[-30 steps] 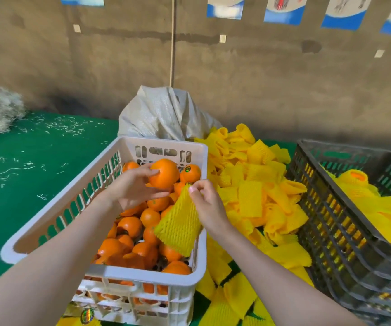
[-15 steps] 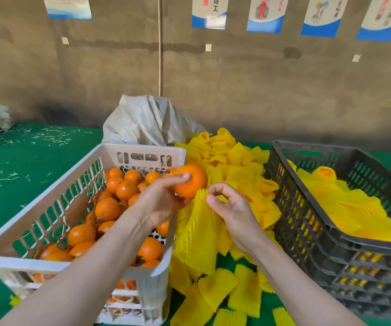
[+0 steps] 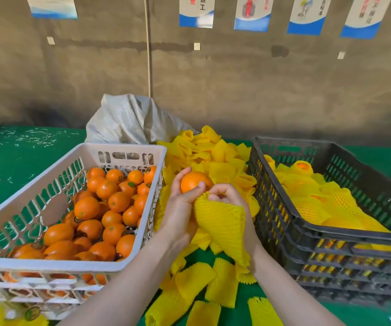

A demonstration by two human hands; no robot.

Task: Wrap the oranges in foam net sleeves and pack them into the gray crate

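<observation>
My left hand grips one orange above the heap of yellow foam net sleeves between the two crates. Right beside it, my right hand pinches the upper edge of a yellow foam sleeve, which hangs down over my wrist. The sleeve's top edge touches the underside of the orange. A white crate at the left holds several bare oranges. The gray crate at the right holds several sleeved oranges.
A grey woven sack lies behind the white crate. Loose sleeves are scattered on the green table surface near me. A brown wall with hanging posters stands behind.
My left hand carried the orange from over the white crate to the right, above the sleeve heap. My right hand moved right with the sleeve, which now meets the orange.
</observation>
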